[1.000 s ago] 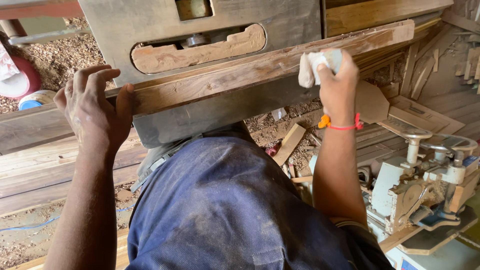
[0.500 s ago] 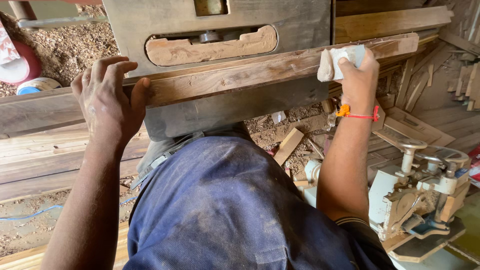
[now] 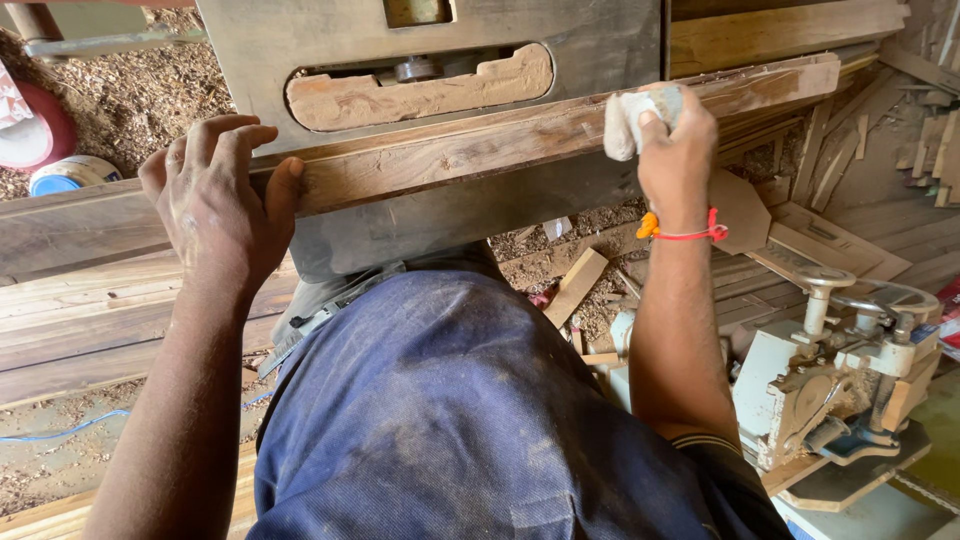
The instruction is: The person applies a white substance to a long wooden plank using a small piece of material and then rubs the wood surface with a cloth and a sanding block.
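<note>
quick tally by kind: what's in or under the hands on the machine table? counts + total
Long brown wooden planks lying on the grey metal machine table: 1
Crumpled pale cloth pads gripped in the right hand: 1
Hands on the plank: 2, counting the left hand
Red-and-orange thread wristbands: 1
Total: 5

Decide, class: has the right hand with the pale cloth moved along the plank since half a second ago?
Yes. The right hand and cloth slid left along the plank, away from its right end.
</note>
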